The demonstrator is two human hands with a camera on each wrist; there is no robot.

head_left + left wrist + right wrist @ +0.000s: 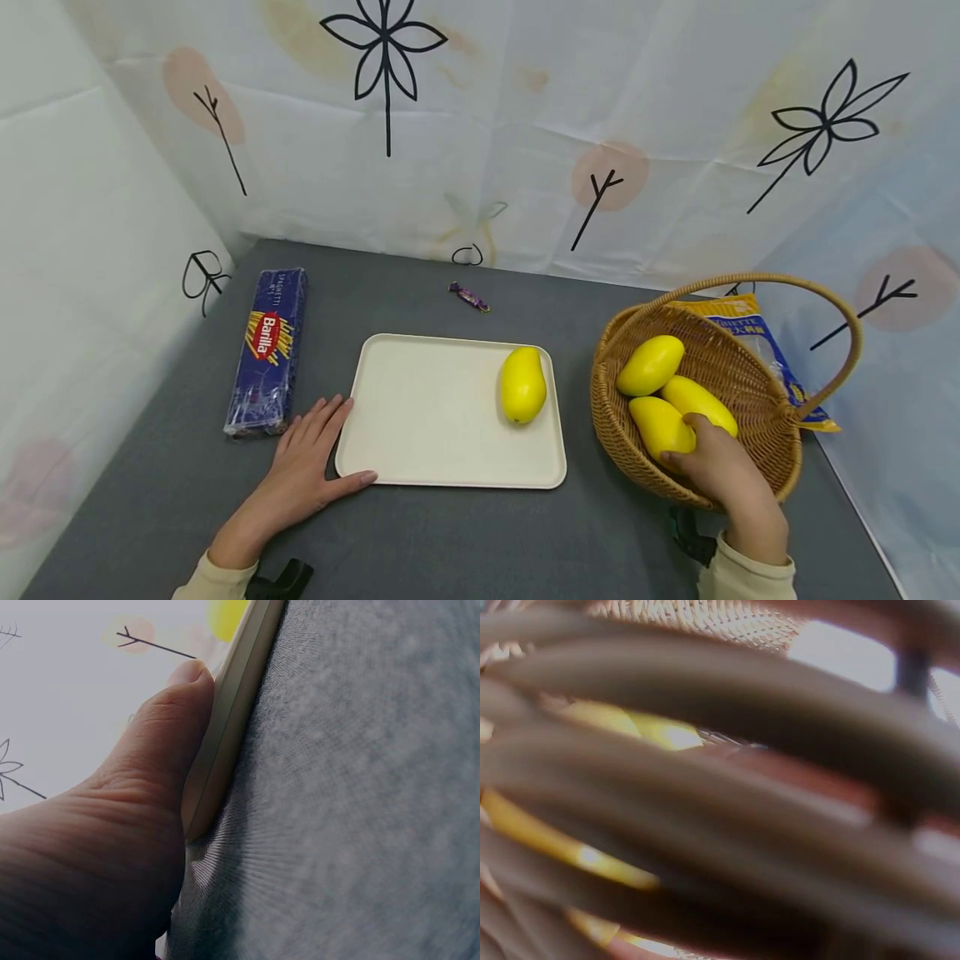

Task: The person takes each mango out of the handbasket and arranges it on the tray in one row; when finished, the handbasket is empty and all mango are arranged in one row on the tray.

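Pale sleeves [750, 579] are lying closest, with the grey desk [495, 542] supporting everything beyond. Around the right hand [727, 475], the wicker basket [738, 358] is standing with its handle [853, 333] arching past the fingers; a hasty lift could be catching the rim and tipping it. Beside the left hand [303, 471], spread flat with fingertips and thumb touching its edges, the cream tray [435, 408] is lying level; uneven pressing could be tilting it, rolling the lone mango [522, 387] between the hands. Right thumb and fingers are gripping the nearest mango [656, 425] beside two others [705, 398]; smooth skin could be causing a slip.
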